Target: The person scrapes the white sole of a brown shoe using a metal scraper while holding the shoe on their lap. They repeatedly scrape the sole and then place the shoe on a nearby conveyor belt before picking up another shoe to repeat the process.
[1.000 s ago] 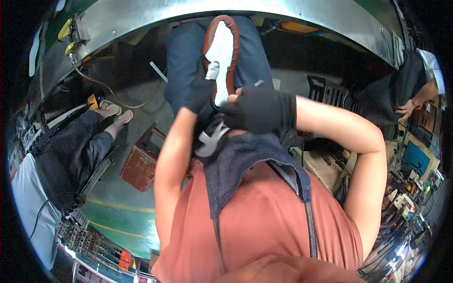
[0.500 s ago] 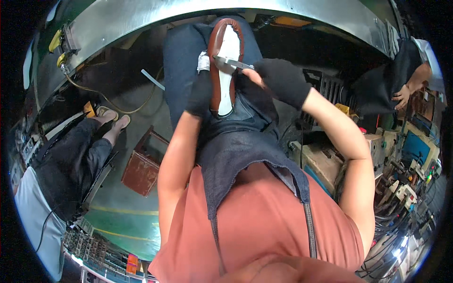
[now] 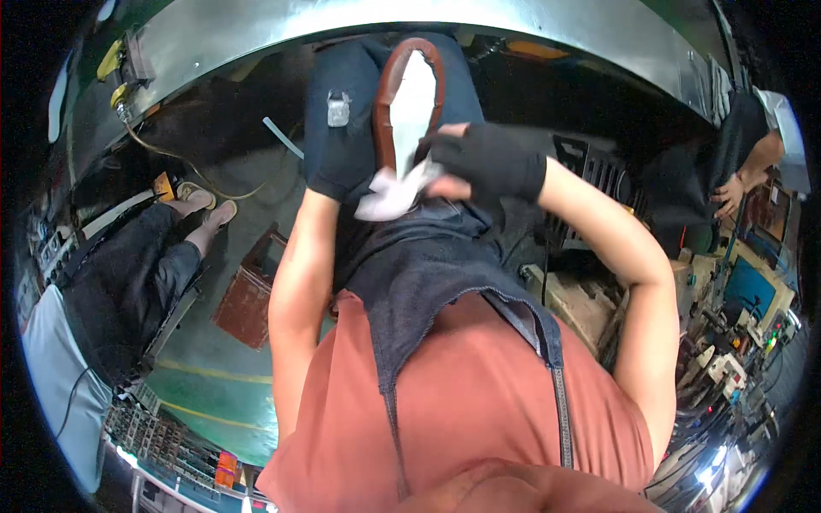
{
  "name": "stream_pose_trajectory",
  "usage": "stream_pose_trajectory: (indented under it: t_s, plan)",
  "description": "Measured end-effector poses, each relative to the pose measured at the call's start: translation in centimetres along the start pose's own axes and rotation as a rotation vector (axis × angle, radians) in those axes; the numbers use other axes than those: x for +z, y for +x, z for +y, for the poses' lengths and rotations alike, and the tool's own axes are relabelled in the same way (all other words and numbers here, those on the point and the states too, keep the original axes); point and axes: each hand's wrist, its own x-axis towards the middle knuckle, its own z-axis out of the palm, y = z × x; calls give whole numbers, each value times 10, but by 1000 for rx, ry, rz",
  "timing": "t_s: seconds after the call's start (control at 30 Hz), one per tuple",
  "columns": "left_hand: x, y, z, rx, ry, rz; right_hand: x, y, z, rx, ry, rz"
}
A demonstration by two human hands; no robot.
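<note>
A brown shoe point(image 3: 413, 103) with a white underside lies sole up across a person's dark blue trousers point(image 3: 463, 81) at 12 o'clock in our view, toe pointing to 12. At 11 o'clock, the left hand point(image 3: 341, 164), in a black fingerless glove, sits along the shoe's 9 o'clock side; we cannot tell whether it grips. A shiny grey piece point(image 3: 339, 111) shows just beyond it. At 1 o'clock, the similarly gloved right hand point(image 3: 492, 162) curls its fingers tight on a pale object point(image 3: 392, 198), too blurred for us to name, over the shoe's 6 o'clock end. We see a metal counter point(image 3: 410, 12) spanning 12 o'clock, a brown stool point(image 3: 249, 309) between 8 and 9, and a co-worker's hand point(image 3: 729, 196) near 3.
</note>
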Motion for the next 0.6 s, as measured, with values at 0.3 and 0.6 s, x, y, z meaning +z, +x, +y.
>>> stream_pose_trajectory:
  t_s: [0.3,0.6]
  plan:
    - [44,16,32,-573,-369,264,-18,-48,-22,869,270,-227]
    - [23,-12,46,-373,-766,-30,-1,-8,2,749,201,-76]
